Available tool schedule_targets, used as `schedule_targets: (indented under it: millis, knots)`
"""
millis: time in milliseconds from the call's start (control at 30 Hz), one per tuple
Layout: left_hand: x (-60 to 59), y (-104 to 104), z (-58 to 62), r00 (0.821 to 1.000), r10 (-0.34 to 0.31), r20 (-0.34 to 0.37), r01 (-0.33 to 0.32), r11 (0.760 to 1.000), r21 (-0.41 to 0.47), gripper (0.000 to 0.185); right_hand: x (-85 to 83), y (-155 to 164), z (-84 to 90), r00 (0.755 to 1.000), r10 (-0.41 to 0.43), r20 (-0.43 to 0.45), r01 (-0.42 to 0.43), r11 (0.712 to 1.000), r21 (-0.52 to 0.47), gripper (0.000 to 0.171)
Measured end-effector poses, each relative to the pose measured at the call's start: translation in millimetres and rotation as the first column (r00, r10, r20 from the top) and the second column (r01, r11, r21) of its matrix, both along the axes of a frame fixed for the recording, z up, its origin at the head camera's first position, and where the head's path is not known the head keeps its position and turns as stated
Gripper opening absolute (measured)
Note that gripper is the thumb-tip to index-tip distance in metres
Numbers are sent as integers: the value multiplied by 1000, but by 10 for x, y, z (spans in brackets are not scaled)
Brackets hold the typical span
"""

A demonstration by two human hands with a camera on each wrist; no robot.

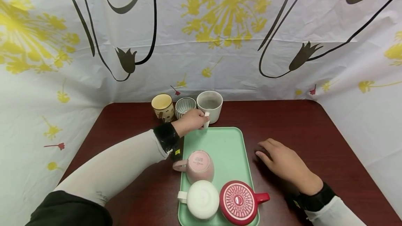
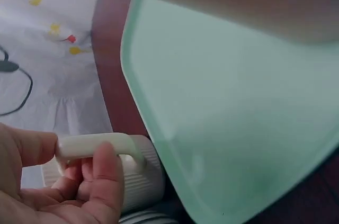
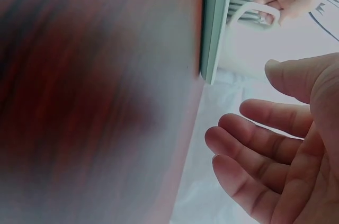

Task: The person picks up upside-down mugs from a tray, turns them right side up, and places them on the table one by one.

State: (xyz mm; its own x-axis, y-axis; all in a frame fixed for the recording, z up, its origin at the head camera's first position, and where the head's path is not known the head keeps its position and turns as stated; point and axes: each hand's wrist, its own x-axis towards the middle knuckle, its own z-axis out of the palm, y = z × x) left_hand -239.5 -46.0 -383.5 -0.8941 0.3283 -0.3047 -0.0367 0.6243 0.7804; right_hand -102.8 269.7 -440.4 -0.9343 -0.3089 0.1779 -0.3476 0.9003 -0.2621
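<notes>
My left hand [image 1: 191, 121] reaches to the far edge of the table, where my fingers [image 2: 106, 173] curl round the smooth looped handle of the white mug [image 1: 209, 105], thumb on one side and fingertips tucked through the loop; the mug stands upright on the dark red-brown tabletop [image 1: 301, 132], just beyond the far rim of the tray. It is glazed ceramic, straight-sided and round, and my left wrist view shows fine ribbing along its lower wall. Beside it to the left sit a small ribbed grey-and-white cup [image 1: 184, 106] and a squat yellow cup [image 1: 162, 106] with dark spots, the three in a row against the draped cloth printed with yellow blooms. The tray [image 1: 230, 145] is pale mint green, matte plastic, a rounded rectangle with a raised lip. On its near end three mugs rest upside down: a pink one [image 1: 198, 166], a white one [image 1: 202, 198] and a red one [image 1: 240, 202] whose base shows raised rings. My right hand [image 1: 284, 163] lies on the polished wood just right of the tray, fingers relaxed and holding nothing.
</notes>
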Motion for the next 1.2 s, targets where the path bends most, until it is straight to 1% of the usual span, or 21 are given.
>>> schedule_targets:
  millis: [33,100,133,200,267,367,433,500,567,633,667,767,833,900,967,1100,1200]
  knots:
    - [7,-13,4,998,-39,-50,37,998,-48,33,-4,1,2,1000,1,-2,-1,1000,3,33]
    - [22,-43,17,984,-118,-136,100,986,-135,35,-11,3,6,1000,3,-2,-3,1000,4,32]
    - [29,-58,26,973,-151,-172,121,978,-172,32,-14,5,7,1000,3,-1,-3,1000,4,32]
    - [49,-98,43,955,-200,-220,148,961,-233,28,-19,7,8,1000,3,1,-3,1000,3,32]
    - [75,-146,61,940,-235,-247,163,946,-281,23,-22,8,5,1000,1,6,-1,1000,-1,32]
    - [132,-225,106,926,-273,-261,180,926,-333,21,-21,5,-1,1000,0,15,0,1000,-4,31]
    - [184,-279,157,917,-290,-273,184,917,-354,21,-21,2,-3,1000,0,16,0,1000,-4,31]
    - [249,-338,216,908,-300,-294,186,915,-358,20,-22,-1,-1,1000,3,13,-3,1000,-4,30]
    - [330,-399,263,900,-292,-323,173,921,-349,20,-23,-3,4,1000,5,9,-5,1000,-3,30]
    - [419,-463,279,891,-275,-361,148,929,-340,19,-25,-3,10,1000,7,6,-7,1000,-3,30]
    - [466,-492,275,885,-266,-383,135,933,-335,19,-26,-3,11,1000,7,5,-7,1000,-2,30]
    - [610,-566,236,880,-222,-420,88,945,-315,20,-26,2,11,1000,4,7,-4,1000,-1,30]
    - [697,-606,189,885,-191,-424,62,952,-298,22,-25,6,7,1000,0,7,0,1000,0,30]
    - [772,-642,139,896,-159,-414,41,959,-280,26,-23,8,4,1000,-4,10,4,1000,-3,29]
    - [838,-680,88,904,-132,-408,19,963,-268,28,-21,7,1,1000,-6,14,6,1000,-8,28]
    - [932,-762,-4,906,-85,-415,-25,968,-251,27,-18,3,-6,1000,-3,18,3,1000,-16,27]
    - [970,-802,-70,909,-60,-412,-40,973,-229,25,-15,5,-6,1000,-6,14,6,1000,-11,28]
